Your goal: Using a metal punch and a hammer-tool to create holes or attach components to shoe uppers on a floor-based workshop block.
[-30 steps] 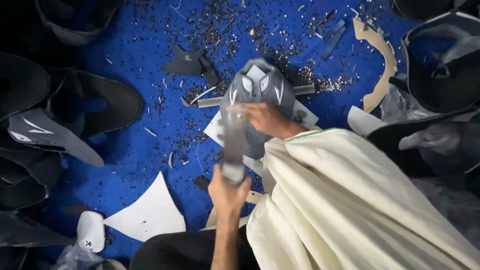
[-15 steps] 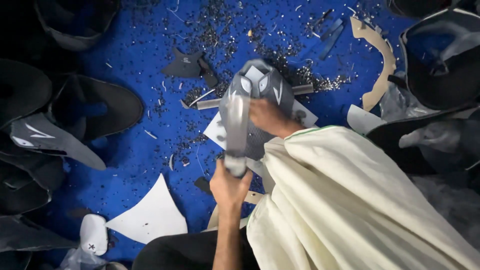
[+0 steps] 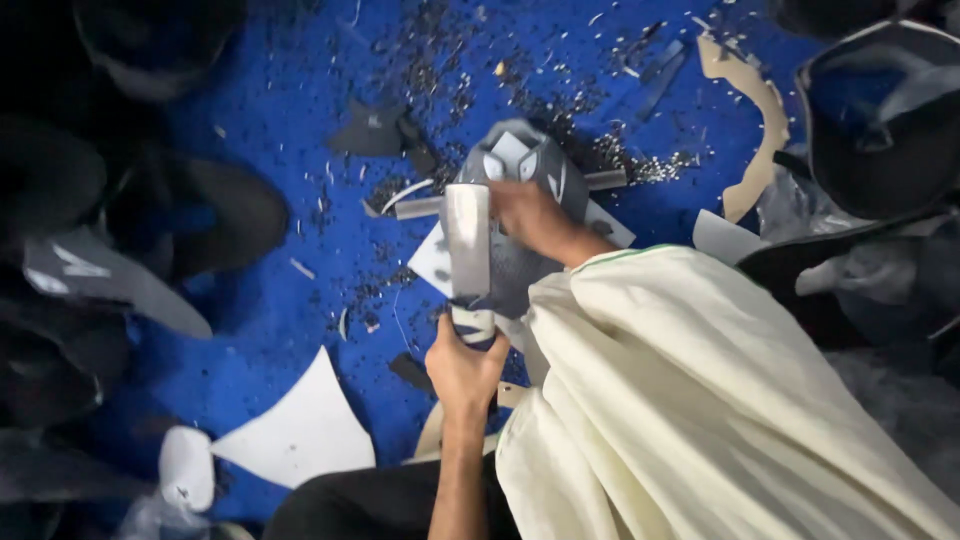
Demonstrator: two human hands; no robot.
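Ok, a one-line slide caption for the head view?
Left hand grips a flat blade against a grey shoe upper steadied by the right hand.

Open blue floor [image 3: 290,300] left of centre; dark shoe pieces [image 3: 190,215] crowd the left edge, white sheet [image 3: 300,430] lower left.

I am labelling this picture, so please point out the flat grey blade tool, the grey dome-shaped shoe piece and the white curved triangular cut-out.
Flat grey blade tool [image 3: 467,240], head view, middle of the blade.
Grey dome-shaped shoe piece [image 3: 520,160], head view, upper front.
White curved triangular cut-out [image 3: 300,430], head view, centre.
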